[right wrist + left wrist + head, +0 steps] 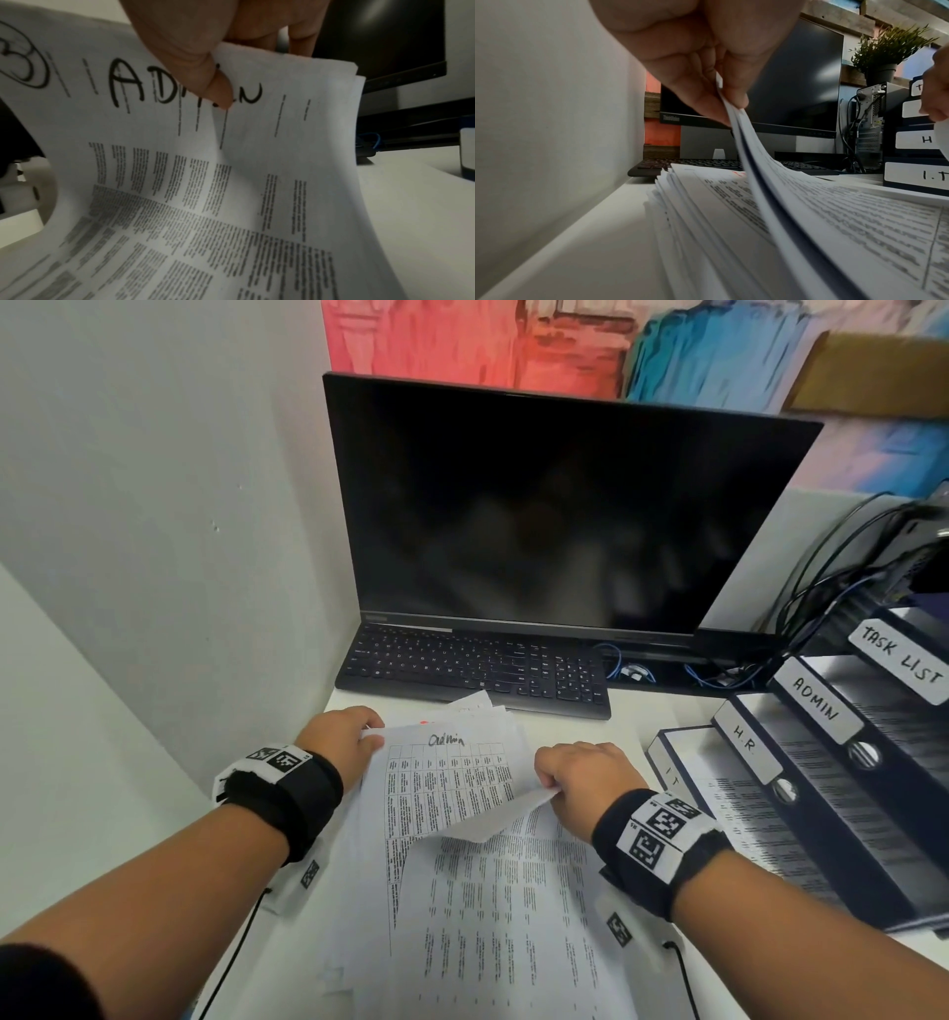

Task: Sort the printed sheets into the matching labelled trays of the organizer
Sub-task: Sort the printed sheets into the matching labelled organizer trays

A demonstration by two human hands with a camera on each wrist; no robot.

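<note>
Both hands are lifting a small bundle of sheets point(452, 783) marked "Admin" off the pile point(493, 916) in the middle of the table point(626, 716): the left hand point(341, 737) pinches its far left corner and the right hand point(580, 783) pinches its right edge. The organizer point(821, 762) stands at the table's right edge, trays labelled I.T, H.R, ADMIN and TASK LIST, with printed sheets already showing in the lower ones. Most of the pile looks unsorted, so the task seems far from finished, and this bundle likely belongs in the ADMIN tray point(816, 701).
</note>
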